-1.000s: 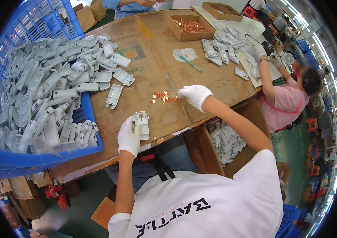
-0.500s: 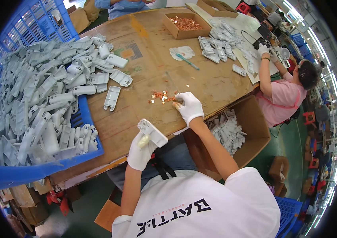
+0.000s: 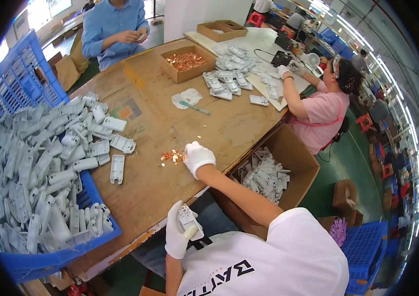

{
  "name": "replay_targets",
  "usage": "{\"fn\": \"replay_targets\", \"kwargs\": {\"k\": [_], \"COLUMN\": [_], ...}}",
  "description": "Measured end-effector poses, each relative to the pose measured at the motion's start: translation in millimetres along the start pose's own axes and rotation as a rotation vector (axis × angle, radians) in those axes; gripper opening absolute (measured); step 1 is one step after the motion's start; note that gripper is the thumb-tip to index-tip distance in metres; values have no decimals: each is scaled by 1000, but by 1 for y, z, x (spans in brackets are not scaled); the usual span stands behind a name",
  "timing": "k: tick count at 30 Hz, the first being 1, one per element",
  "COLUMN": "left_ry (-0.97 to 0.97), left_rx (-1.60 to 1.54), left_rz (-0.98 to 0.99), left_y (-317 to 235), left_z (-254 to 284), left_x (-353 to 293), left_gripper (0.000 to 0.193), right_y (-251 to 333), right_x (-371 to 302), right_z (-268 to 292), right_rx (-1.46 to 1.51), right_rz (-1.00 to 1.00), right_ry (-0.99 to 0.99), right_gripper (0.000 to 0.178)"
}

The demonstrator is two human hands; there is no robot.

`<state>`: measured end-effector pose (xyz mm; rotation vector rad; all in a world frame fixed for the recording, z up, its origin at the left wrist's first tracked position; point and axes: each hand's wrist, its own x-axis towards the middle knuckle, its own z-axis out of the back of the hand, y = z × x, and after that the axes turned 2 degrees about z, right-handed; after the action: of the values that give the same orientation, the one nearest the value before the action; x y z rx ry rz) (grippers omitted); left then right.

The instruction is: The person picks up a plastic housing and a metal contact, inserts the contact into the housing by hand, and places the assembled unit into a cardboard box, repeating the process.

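My left hand (image 3: 174,236), in a white glove, is closed around a small white plastic shell (image 3: 188,219) at the table's near edge. The shell's hollow side shows, and a pale yellowish covering wraps the thumb. Over the table, my gloved right hand (image 3: 199,158) is closed, its fingertips at the right edge of a little heap of copper-coloured metal pieces (image 3: 171,156). Whatever it pinches is hidden by the fingers. A single white shell (image 3: 117,169) lies to the left of the heap.
A blue crate (image 3: 113,232) heaped with white shells stands left. Farther back are a teal stick (image 3: 194,107) on a white scrap, a carton of copper pieces (image 3: 188,61) and stacked shells (image 3: 226,81). Below the right edge sits a parts carton (image 3: 298,163). Two people work nearby.
My view has shifted, showing more of the far side. The shell in my left hand has come closer to my body and turned. A thin stick seen at my right fingers no longer shows.
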<state>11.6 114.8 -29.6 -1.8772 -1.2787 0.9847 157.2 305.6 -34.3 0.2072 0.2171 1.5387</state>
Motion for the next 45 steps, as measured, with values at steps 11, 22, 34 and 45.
{"fn": "replay_targets", "kwargs": {"k": [11, 22, 34, 45], "left_ry": [-128, -151, 57, -386], "left_rx": [163, 161, -179, 869], "left_rz": [-71, 183, 317, 243], "left_y": [-3, 5, 48, 15], "left_z": [7, 15, 24, 2], "left_x": [-17, -38, -68, -89], "left_gripper": [68, 61, 77, 46], "right_y": [21, -11, 18, 14], "right_x": [2, 30, 16, -207], "right_z": [7, 28, 38, 24], "right_rx": [-201, 9, -239, 767], "right_rz": [55, 111, 111, 236], "right_ry": [36, 202, 282, 539], "right_gripper": [17, 21, 19, 12]}}
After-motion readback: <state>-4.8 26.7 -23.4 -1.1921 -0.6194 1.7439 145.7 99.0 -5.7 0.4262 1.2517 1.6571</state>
